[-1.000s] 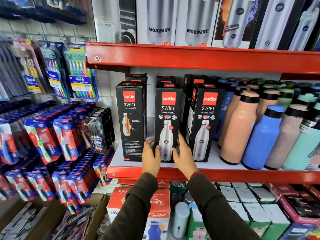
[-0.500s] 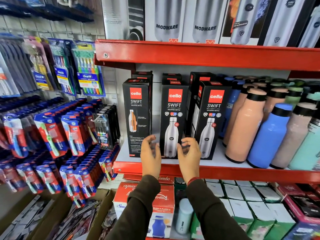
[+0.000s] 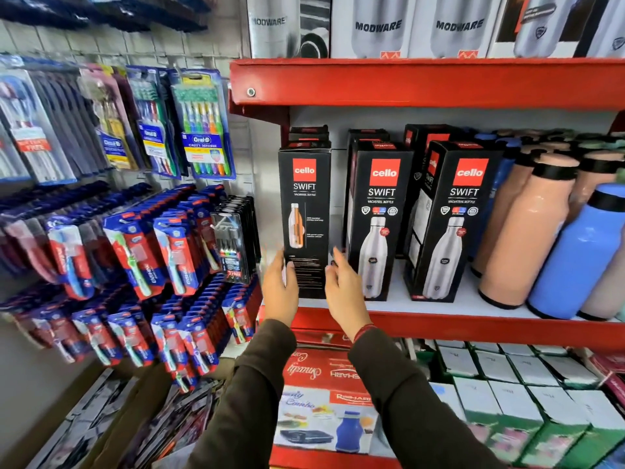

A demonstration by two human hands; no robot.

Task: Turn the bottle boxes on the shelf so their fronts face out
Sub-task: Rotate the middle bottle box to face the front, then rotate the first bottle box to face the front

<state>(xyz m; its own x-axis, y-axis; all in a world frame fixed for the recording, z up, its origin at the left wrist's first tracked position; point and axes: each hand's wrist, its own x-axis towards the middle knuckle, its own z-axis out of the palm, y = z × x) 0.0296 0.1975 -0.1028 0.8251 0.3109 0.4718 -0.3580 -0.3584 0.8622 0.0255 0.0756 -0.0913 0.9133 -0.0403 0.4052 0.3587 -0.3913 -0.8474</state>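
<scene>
Three black Cello Swift boxes stand upright in the front row of the red shelf (image 3: pixel 439 321), more black boxes behind them.

Far left, off the shelf: toothbrush packs (image 3: pixel 203 130) hang on wall pegs, more packs lower down.

Left box (image 3: pixel 304 211): shows a side panel w/ a small orange-and-steel bottle pic and fine text, not the big bottle front. Stands apart from the other two, gap btwn.

Left hand (image 3: pixel 280 292): open, fingers spread and pointing up, at the left box's lower left edge; blurred, contact can't be confirmed. Right hand (image 3: pixel 345 292): also open, fingers loosely curled, at the box's lower right edge, just beside the mid box; not closed on anything. Both in dark sleeves.

Mid box (image 3: pixel 380 221): front faces out, large steel bottle pic. Right box (image 3: pixel 453 225): front out too, slightly angled so its left side shows.

Right of boxes: loose bottles, peach (image 3: pixel 527 231) then blue (image 3: pixel 581 255), standing close together on same shelf.

Below: lower shelf w/ red carton (image 3: pixel 324 377) and white-green boxes (image 3: pixel 527 401).
</scene>
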